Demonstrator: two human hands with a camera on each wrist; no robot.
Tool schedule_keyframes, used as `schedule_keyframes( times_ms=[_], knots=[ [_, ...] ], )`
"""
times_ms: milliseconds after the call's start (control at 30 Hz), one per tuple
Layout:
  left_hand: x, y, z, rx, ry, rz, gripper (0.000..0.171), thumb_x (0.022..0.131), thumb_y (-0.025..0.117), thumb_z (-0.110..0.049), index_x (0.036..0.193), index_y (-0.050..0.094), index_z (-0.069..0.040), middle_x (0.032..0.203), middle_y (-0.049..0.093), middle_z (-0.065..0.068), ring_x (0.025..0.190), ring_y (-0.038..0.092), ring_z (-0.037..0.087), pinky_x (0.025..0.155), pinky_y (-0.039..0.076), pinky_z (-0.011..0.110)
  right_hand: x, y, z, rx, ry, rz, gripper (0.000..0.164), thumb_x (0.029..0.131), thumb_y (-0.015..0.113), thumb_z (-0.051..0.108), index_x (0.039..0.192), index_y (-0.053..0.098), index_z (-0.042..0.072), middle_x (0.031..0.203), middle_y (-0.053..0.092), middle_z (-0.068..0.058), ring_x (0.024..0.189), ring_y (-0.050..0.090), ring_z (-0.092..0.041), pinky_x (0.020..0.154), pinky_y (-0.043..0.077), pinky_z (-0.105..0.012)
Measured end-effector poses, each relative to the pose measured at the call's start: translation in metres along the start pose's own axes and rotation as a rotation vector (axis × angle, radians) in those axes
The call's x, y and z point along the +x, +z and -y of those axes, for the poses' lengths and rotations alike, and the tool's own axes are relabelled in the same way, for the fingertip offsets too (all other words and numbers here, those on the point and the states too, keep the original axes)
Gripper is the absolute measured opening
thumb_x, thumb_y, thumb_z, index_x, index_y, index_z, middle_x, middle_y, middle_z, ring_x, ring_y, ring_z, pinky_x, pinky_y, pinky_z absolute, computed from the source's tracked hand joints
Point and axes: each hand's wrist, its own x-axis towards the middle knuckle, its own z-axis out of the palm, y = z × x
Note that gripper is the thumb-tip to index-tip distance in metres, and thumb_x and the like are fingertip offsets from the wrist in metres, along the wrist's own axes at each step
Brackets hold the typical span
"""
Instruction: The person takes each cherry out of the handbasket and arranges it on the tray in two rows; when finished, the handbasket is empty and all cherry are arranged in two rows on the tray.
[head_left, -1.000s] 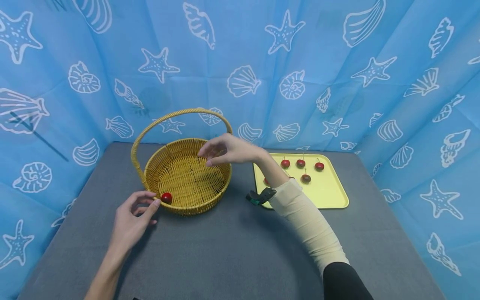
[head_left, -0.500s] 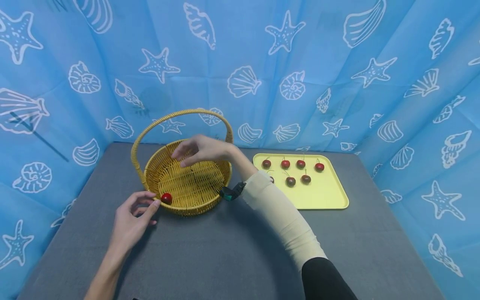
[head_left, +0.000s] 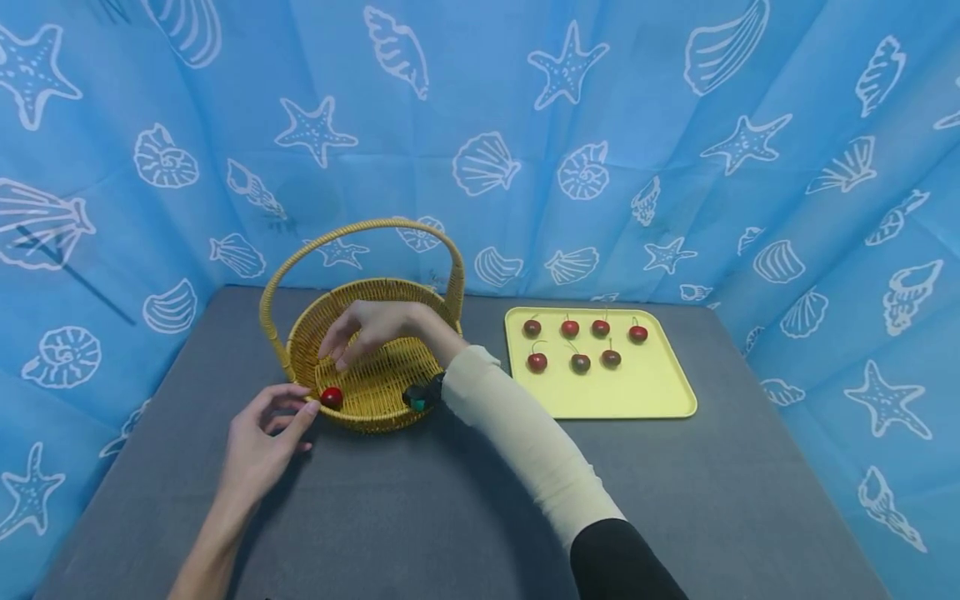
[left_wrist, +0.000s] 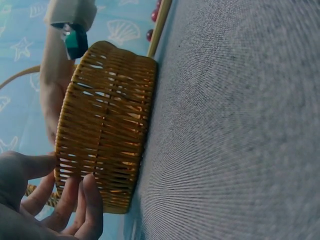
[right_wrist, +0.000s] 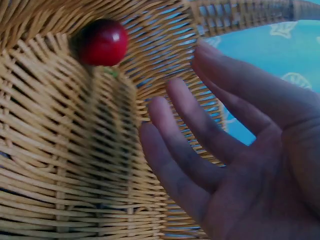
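Observation:
A round yellow wicker basket point(head_left: 390, 373) with a tall arched handle stands at the left. My left hand point(head_left: 262, 437) holds its near-left rim; in the left wrist view the thumb lies at the rim and the fingertips touch the woven wall point(left_wrist: 107, 115). One red cherry point(head_left: 332, 397) lies inside by the near-left wall. Over the basket is my right hand point(head_left: 371, 329), its fingers loosely bent with nothing between them. Seen from the right wrist, the hand point(right_wrist: 240, 145) is close to the cherry point(right_wrist: 106, 42) but apart from it.
To the right, a pale yellow tray point(head_left: 637, 396) bears several dark red cherries point(head_left: 581, 363) with stems. Grey cloth point(head_left: 420, 517) covers the table. A blue curtain point(head_left: 510, 225) with white shells and starfish hangs behind and at both sides.
My right hand has moved left and down across the basket toward the cherry. The forearm has uncovered more of the tray and its cherries. My left hand has stayed at the rim.

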Motion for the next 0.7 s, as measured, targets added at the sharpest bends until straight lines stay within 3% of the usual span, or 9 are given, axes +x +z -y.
schedule_keyframes(
  times_ms=[167, 300, 400, 600, 700],
  knots=[
    [-0.001, -0.001, 0.000, -0.002, 0.001, 0.007, 0.041, 0.107, 0.072, -0.033, 0.137, 0.063, -0.007, 0.123, 0.069, 0.018, 0.089, 0.075, 0.010, 0.068, 0.071, 0.030, 0.013, 0.010, -0.006, 0.088, 0.069, 0.127, 0.047, 0.100, 0.078, 0.007, 0.145, 0.067, 0.005, 0.147, 0.067, -0.018, 0.128, 0.067, -0.021, 0.109, 0.064, -0.040],
    [-0.001, -0.001, 0.001, 0.002, 0.001, 0.010, 0.041, 0.107, 0.072, -0.034, 0.137, 0.063, -0.008, 0.123, 0.069, 0.018, 0.089, 0.075, 0.009, 0.068, 0.070, 0.030, 0.016, 0.016, -0.003, 0.114, 0.111, 0.201, 0.048, 0.099, 0.076, 0.001, 0.146, 0.066, 0.005, 0.146, 0.066, -0.018, 0.120, 0.070, -0.019, 0.107, 0.065, -0.043],
    [-0.001, 0.000, 0.000, 0.004, -0.009, 0.002, 0.041, 0.107, 0.072, -0.034, 0.137, 0.063, -0.008, 0.123, 0.069, 0.018, 0.089, 0.074, 0.009, 0.067, 0.070, 0.029, 0.013, 0.021, 0.004, 0.095, 0.123, 0.241, 0.050, 0.099, 0.076, -0.002, 0.147, 0.064, 0.003, 0.142, 0.066, -0.016, 0.118, 0.070, -0.018, 0.105, 0.066, -0.037],
    [0.000, 0.000, 0.000, 0.000, -0.012, 0.000, 0.041, 0.107, 0.072, -0.032, 0.137, 0.063, -0.007, 0.123, 0.069, 0.018, 0.089, 0.075, 0.009, 0.067, 0.070, 0.030, 0.011, 0.024, 0.001, 0.057, 0.105, 0.266, 0.045, 0.099, 0.075, -0.002, 0.143, 0.068, 0.003, 0.143, 0.069, -0.008, 0.129, 0.065, -0.020, 0.103, 0.064, -0.025],
    [0.000, -0.001, 0.000, -0.004, -0.011, 0.003, 0.041, 0.107, 0.072, -0.033, 0.137, 0.063, -0.007, 0.123, 0.069, 0.018, 0.090, 0.075, 0.009, 0.068, 0.070, 0.030, 0.009, 0.023, -0.001, 0.051, 0.092, 0.257, 0.041, 0.099, 0.075, -0.001, 0.139, 0.070, 0.004, 0.139, 0.072, -0.006, 0.122, 0.068, -0.017, 0.102, 0.064, -0.025]
  ],
)
